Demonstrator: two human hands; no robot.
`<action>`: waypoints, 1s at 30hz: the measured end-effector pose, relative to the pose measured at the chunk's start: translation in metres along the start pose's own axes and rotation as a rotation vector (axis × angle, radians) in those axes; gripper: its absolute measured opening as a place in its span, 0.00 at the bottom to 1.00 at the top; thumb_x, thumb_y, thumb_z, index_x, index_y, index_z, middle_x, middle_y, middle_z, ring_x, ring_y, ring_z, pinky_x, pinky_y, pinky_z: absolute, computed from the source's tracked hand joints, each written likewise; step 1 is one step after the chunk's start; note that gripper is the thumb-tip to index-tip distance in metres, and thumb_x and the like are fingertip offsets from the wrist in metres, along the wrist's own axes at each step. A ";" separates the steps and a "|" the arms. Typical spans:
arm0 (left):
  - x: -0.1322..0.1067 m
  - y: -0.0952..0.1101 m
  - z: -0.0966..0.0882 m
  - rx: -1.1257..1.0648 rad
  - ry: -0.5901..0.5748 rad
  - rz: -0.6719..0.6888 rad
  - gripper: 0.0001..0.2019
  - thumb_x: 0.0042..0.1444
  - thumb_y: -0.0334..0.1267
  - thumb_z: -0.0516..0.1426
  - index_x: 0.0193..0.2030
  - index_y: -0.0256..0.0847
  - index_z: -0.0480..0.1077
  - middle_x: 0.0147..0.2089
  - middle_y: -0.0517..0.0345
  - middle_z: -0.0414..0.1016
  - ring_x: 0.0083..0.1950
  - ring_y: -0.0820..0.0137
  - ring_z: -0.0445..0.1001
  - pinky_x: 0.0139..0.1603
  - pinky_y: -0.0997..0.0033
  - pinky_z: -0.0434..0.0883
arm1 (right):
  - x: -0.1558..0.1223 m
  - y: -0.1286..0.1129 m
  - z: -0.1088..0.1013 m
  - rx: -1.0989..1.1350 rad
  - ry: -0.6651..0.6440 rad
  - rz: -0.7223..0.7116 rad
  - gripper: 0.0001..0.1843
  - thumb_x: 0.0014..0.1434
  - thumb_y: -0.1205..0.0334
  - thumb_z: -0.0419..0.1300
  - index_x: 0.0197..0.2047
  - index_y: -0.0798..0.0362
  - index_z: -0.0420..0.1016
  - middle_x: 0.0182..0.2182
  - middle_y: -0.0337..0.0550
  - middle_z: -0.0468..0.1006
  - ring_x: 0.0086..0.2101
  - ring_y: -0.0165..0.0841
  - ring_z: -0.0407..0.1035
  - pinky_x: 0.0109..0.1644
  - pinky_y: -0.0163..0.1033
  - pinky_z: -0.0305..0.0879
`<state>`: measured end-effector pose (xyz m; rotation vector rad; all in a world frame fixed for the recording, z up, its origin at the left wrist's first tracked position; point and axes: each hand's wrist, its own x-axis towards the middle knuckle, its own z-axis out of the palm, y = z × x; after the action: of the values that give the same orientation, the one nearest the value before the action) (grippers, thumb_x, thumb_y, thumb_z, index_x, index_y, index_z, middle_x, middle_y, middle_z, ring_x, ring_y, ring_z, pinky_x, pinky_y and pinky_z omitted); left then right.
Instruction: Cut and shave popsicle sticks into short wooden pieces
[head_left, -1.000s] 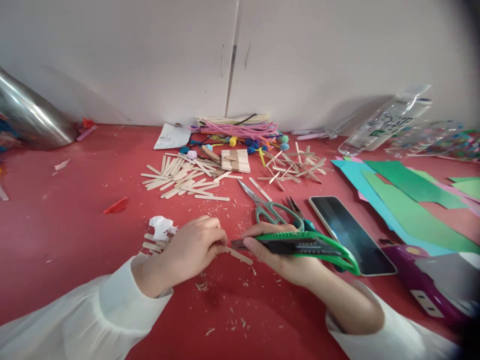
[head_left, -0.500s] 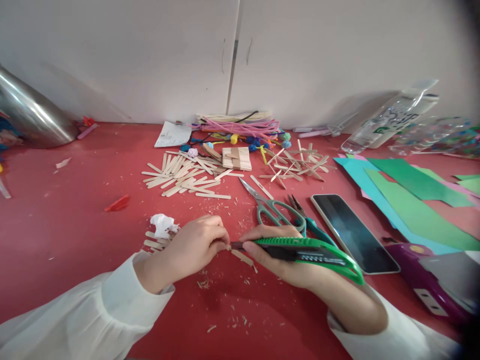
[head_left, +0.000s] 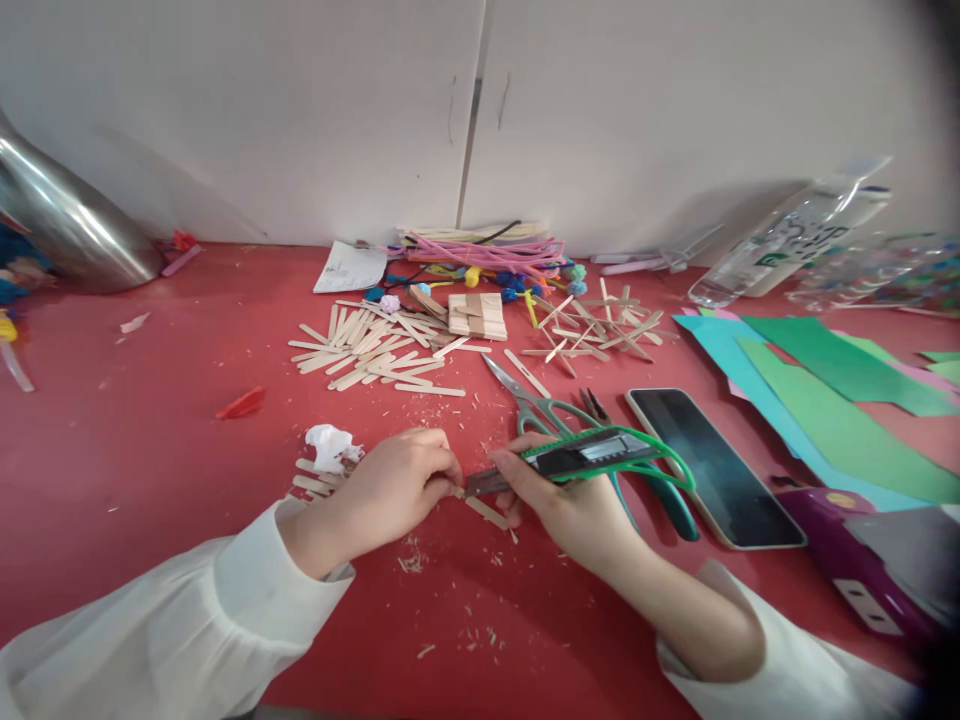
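My left hand [head_left: 390, 490] is closed in a pinch on a thin wooden stick [head_left: 484, 512] that lies on the red table [head_left: 150, 450]. My right hand [head_left: 570, 505] grips a green and black utility knife [head_left: 592, 455], its blade tip touching the stick right beside my left fingertips. Small wood shavings [head_left: 465, 600] are scattered on the table below both hands. A few short stick pieces [head_left: 311, 480] and a crumpled white paper [head_left: 326, 445] lie just left of my left hand.
Behind my hands lie green-handled scissors [head_left: 547, 410], a phone [head_left: 712, 465], a pile of loose craft sticks [head_left: 367, 350], a glued stick block [head_left: 476, 315], pipe cleaners [head_left: 487, 255] and crossed sticks [head_left: 600, 330]. Coloured paper sheets [head_left: 825, 400] and a purple tool [head_left: 855, 570] are at right.
The knife in my right hand has tilted, its back end swinging up and away, with the blade still at the stick. My left hand keeps its pinch in the same spot.
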<state>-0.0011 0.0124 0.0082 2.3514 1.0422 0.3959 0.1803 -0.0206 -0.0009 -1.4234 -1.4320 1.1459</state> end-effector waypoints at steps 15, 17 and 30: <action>-0.001 -0.004 0.000 -0.053 -0.002 0.049 0.11 0.54 0.23 0.51 0.31 0.40 0.71 0.32 0.60 0.70 0.35 0.74 0.69 0.37 0.74 0.65 | -0.005 -0.015 -0.015 -0.436 -0.107 -0.492 0.09 0.56 0.67 0.55 0.29 0.50 0.75 0.22 0.34 0.78 0.22 0.25 0.72 0.27 0.26 0.66; 0.000 -0.004 0.000 -0.051 -0.006 0.060 0.10 0.54 0.24 0.51 0.30 0.39 0.71 0.32 0.60 0.70 0.35 0.73 0.69 0.38 0.74 0.65 | -0.005 -0.014 -0.014 -0.440 -0.133 -0.521 0.08 0.56 0.67 0.55 0.30 0.51 0.75 0.23 0.35 0.78 0.22 0.25 0.72 0.26 0.26 0.66; 0.002 -0.005 0.000 -0.040 -0.020 0.044 0.05 0.55 0.29 0.54 0.31 0.40 0.69 0.33 0.60 0.71 0.37 0.71 0.69 0.38 0.72 0.64 | -0.005 -0.003 -0.015 -0.354 -0.237 -0.494 0.07 0.58 0.65 0.54 0.33 0.51 0.74 0.25 0.38 0.78 0.23 0.27 0.71 0.30 0.32 0.67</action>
<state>-0.0026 0.0162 0.0054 2.3418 0.9656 0.4052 0.1941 -0.0244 0.0065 -1.0811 -2.0916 0.7847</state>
